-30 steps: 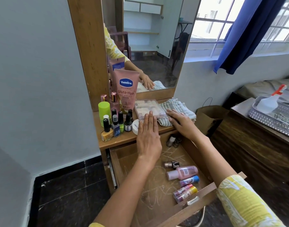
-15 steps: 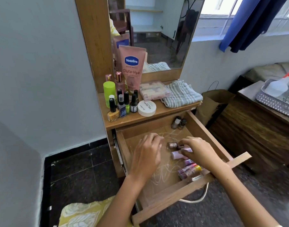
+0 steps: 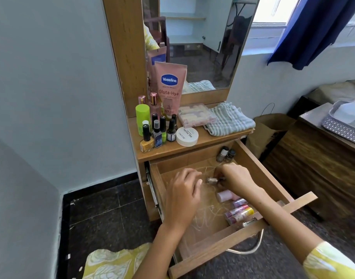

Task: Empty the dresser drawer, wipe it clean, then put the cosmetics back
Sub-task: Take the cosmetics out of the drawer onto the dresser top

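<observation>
Drawer (image 3: pixel 259 158) pulled fully out, lower centre of the frame; scribble marks on its floor. I note the right hand (image 3: pixel 236 178) inside it at centre, fingers curled round a small nail polish bottle (image 3: pixel 211 180) lying on its side. Left hand (image 3: pixel 182 195) just left of that bottle, fingers loosely curled, holding nothing that I can see. Below the right hand, along the drawer's right side: a pink bottle (image 3: pixel 225 196) on its side, then several small tubes (image 3: pixel 240 213) near the front panel. Two small dark-capped bottles (image 3: pixel 226 154) stand upright in the back right corner. Above the drawer, on the counter (image 3: pixel 202 147): an upright Vaseline tube (image 3: pixel 170 89), a green container (image 3: pixel 142 117), a cluster of nail polish bottles (image 3: pixel 159 133), a white round tub (image 3: pixel 187 136), a clear compartment box (image 3: pixel 196 115) and a folded striped cloth (image 3: pixel 229 119) at the right end, touching the box. Mirror (image 3: pixel 202 41) at upper centre. Blue curtain (image 3: pixel 313 31) upper right.
</observation>
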The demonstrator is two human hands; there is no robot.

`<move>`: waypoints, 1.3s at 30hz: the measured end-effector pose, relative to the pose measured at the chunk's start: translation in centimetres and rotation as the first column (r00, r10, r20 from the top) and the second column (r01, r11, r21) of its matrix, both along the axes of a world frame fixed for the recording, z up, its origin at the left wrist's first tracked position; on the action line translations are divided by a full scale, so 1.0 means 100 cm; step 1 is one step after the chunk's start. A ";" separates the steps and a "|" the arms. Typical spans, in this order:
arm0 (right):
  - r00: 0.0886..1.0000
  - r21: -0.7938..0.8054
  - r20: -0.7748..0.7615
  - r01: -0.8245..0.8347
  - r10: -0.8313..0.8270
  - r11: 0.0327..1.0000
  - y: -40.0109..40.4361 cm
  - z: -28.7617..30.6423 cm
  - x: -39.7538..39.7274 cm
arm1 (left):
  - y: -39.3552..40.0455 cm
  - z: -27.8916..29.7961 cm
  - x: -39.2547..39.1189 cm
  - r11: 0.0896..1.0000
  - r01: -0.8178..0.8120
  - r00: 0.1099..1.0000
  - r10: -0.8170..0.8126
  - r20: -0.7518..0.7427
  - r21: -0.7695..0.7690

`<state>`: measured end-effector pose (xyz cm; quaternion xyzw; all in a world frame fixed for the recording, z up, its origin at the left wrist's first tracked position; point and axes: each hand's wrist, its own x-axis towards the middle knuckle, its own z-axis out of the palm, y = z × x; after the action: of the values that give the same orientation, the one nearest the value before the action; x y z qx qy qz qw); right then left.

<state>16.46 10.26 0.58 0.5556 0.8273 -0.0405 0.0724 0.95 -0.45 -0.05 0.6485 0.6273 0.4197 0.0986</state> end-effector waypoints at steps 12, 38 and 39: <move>0.049 -0.496 -0.867 -0.192 -0.497 0.847 -0.056 0.051 -0.041 | -0.013 0.031 -0.033 0.986 -0.157 0.918 0.126 0.376 0.052; 0.410 0.225 -0.903 0.198 0.127 0.954 -0.020 0.052 -0.100 | 0.006 0.008 -0.042 0.938 -0.291 0.859 0.169 -0.483 -0.190; 0.451 0.252 -0.877 0.141 0.165 0.957 -0.022 0.055 -0.086 | 0.005 0.009 -0.043 0.936 -0.287 0.857 0.157 -0.491 -0.201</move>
<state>7.90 8.11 6.11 0.4498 0.7420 -0.2036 -0.4535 -3.37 0.09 0.87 0.6334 0.7545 0.1710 -0.0186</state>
